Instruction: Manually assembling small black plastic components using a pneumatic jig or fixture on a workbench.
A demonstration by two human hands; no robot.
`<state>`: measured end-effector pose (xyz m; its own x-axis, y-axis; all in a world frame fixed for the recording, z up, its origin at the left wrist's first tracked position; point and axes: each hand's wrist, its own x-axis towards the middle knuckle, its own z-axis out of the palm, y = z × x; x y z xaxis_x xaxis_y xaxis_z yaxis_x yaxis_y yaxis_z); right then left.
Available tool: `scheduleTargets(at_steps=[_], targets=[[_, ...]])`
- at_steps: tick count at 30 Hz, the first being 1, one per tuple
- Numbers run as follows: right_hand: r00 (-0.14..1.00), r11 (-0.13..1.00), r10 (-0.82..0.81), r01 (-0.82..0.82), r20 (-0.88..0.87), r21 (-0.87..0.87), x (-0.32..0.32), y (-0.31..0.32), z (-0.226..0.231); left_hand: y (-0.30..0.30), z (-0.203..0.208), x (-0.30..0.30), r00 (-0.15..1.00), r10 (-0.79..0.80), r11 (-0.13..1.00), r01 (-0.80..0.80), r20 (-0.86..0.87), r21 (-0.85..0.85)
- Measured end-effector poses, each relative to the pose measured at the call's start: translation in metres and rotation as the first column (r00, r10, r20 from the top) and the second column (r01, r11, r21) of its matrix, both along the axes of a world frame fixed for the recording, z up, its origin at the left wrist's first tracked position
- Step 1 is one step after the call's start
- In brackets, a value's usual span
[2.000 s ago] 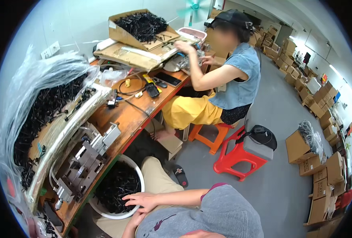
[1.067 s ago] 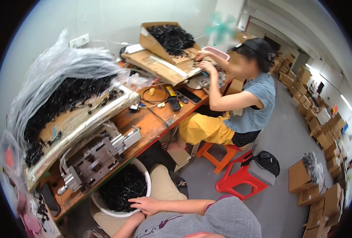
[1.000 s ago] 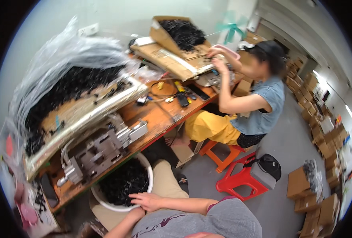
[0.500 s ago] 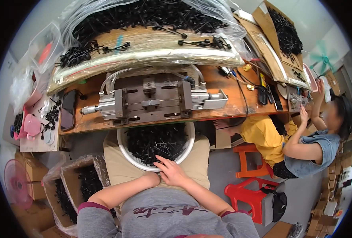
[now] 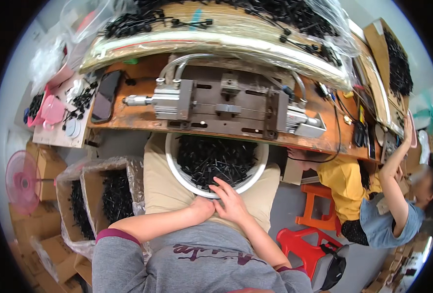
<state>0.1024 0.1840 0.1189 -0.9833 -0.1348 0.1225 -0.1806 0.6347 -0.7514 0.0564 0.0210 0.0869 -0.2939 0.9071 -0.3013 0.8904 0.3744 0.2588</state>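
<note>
A round white basket [image 5: 260, 173] of thin black plastic parts [image 5: 216, 158] rests on my lap, partly under the bench edge. My right hand [image 5: 231, 201] lies at its near rim, fingers apart, with the fingertips by the closest parts; I see nothing held in it. Just left of it, my left hand [image 5: 203, 207] sits low against my lap below the rim, its fingers mostly hidden. Beyond the basket, a metal fixture [image 5: 228, 117] with two air cylinders and clear hoses stands on the wooden bench [image 5: 128, 119].
Black parts lie heaped on the plastic-wrapped board [image 5: 216, 41] behind the fixture. A phone [image 5: 105, 96] lies at left. Plastic-lined boxes [image 5: 101, 195] of parts stand at my left, a red stool [image 5: 302, 249] at my right. A co-worker [image 5: 387, 210] sits beyond it.
The view has swung, so bench and basket appear farther right. My hands stay by the basket's near rim. The co-worker's arm now reaches up toward a pink container.
</note>
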Motion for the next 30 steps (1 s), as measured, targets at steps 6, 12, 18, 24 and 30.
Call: scheduleTargets(at_steps=[6,12,18,24,30], targets=[[0.995,0.991,-0.081,0.074,-0.056,-0.111,-0.001,0.001,0.006,-0.015,0.043,-0.004,0.992,0.106,0.964,-0.119,0.065,0.236],[0.973,0.972,-0.163,0.130,-0.163,-0.195,-0.006,0.002,0.004,-0.005,0.131,-0.044,0.828,0.155,0.738,-0.459,0.538,0.494],[0.954,0.980,-0.197,0.185,-0.228,-0.076,-0.005,0.001,0.006,-0.047,0.185,-0.110,0.753,0.605,0.288,-0.508,0.257,0.812],[0.963,0.982,-0.181,0.166,-0.202,-0.087,-0.010,-0.003,0.005,-0.144,0.195,-0.223,0.304,0.952,0.137,-0.340,-0.029,0.930],[0.970,0.987,-0.148,0.135,-0.191,-0.083,-0.011,-0.002,0.011,-0.176,0.152,-0.295,0.091,0.932,0.323,-0.648,-0.351,0.690]])
